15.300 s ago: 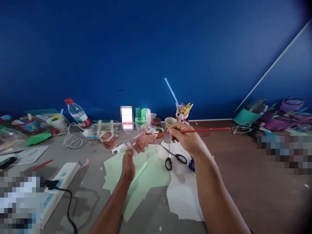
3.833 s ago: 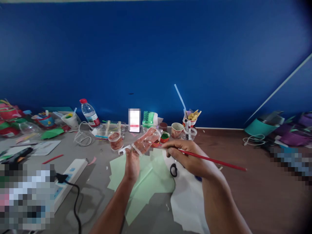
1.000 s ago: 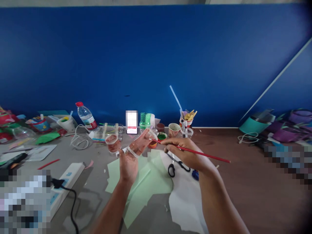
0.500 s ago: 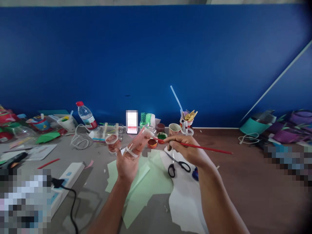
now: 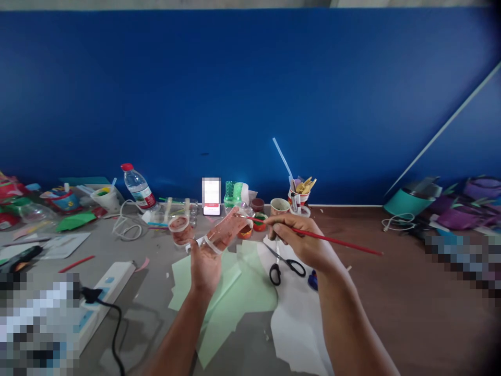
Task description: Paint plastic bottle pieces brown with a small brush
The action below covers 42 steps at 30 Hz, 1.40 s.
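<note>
The left hand [image 5: 205, 271], in the head view, is closed around the banded near end of a clear plastic bottle piece [image 5: 227, 228], coated in reddish paint and held tilted. The right hand [image 5: 299, 237], apart from the left, pinches a red paintbrush [image 5: 336, 241] toward its bristle end. The brush tip is at the far end of the bottle piece; contact cannot be confirmed.

Landmark: the scissors [image 5: 278, 257], lying on white paper [image 5: 297, 326]. The bottle piece is held beyond and to the left of them. Pale green paper [image 5: 252, 292] lies to their left, a blue item [image 5: 313, 280] just to their right. Beyond them stand a pot of green paint [image 5: 260, 224] and a paper cup [image 5: 280, 207]; a paint-smeared tub [image 5: 183, 236] is farther left.

Handling assessment: the bottle piece appears light and thin-walled, liable to flex or dent under a hard squeeze. Its coating looks glossy and, if wet, would be slippery and smear easily. The banded end is judged the soundest hold, with a light grip. The paintbrush appears light, with a stiff, slender handle and a soft tip; best held just behind the bristles.
</note>
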Tool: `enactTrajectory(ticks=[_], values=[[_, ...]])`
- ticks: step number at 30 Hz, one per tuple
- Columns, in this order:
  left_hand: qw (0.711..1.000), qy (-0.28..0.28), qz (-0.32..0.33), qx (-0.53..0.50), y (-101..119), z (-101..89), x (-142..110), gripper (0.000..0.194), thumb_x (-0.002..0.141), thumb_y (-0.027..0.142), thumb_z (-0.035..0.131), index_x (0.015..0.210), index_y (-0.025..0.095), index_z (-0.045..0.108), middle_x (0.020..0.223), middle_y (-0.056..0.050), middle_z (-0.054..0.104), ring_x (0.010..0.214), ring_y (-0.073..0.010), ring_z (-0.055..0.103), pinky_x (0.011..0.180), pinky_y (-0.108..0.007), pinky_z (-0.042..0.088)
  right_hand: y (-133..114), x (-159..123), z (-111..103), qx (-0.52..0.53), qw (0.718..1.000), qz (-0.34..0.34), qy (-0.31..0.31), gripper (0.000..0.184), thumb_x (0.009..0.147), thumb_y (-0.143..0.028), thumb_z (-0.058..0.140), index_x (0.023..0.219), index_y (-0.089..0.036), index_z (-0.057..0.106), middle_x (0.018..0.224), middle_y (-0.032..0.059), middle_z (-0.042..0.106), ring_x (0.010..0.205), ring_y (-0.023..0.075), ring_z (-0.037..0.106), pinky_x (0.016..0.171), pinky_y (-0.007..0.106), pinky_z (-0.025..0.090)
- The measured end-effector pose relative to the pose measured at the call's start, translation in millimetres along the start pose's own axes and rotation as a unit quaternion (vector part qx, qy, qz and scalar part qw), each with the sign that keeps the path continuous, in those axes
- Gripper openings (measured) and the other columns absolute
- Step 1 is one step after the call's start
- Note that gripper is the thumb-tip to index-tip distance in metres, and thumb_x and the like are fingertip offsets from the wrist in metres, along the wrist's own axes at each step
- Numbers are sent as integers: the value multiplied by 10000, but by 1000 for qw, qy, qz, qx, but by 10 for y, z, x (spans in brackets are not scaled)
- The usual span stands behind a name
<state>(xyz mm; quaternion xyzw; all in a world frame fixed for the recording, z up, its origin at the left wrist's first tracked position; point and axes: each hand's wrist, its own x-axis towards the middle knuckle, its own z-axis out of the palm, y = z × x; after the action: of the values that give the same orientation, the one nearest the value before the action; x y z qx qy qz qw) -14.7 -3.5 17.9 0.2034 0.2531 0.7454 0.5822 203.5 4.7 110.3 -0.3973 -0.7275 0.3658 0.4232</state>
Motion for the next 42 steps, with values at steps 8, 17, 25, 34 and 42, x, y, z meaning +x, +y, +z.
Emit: enactTrajectory(ticks=[8,17,25,34,42], values=[[1000,20,-3,-13,5,-43,40,715,906,665,321,1161,107,689,1064,-172,742,1206,-287,601,1095,-439,378,42,7,-7,-7,1000,10,0,280,898,-277,503,1024,-165,726,762,49,690,642,134,576,577,276,428],[996,56,-39,-57,45,-57,56,740,926,657,226,1220,131,657,1093,-155,738,1199,-270,607,1092,-430,369,115,36,8,-15,999,30,2,263,875,-269,522,999,-175,735,739,45,691,611,137,566,545,274,409],[998,54,-3,-26,-3,-5,30,700,931,627,267,1128,114,700,1006,-151,760,1150,-279,639,1099,-446,367,84,52,40,3,1000,-2,25,289,877,-282,523,1049,-175,729,787,51,699,686,153,600,613,289,445],[999,18,24,26,-11,45,9,655,900,640,365,1126,123,699,1099,-151,737,1213,-298,594,1112,-477,360,32,25,23,-19,999,11,24,285,868,-272,510,1007,-172,738,735,42,687,662,154,604,600,290,446],[1000,15,17,8,40,135,-5,624,885,640,391,1138,154,690,1093,-148,739,1193,-295,610,1085,-476,398,49,35,24,-35,999,15,19,270,855,-247,514,973,-165,742,714,45,695,682,171,636,621,296,476]])
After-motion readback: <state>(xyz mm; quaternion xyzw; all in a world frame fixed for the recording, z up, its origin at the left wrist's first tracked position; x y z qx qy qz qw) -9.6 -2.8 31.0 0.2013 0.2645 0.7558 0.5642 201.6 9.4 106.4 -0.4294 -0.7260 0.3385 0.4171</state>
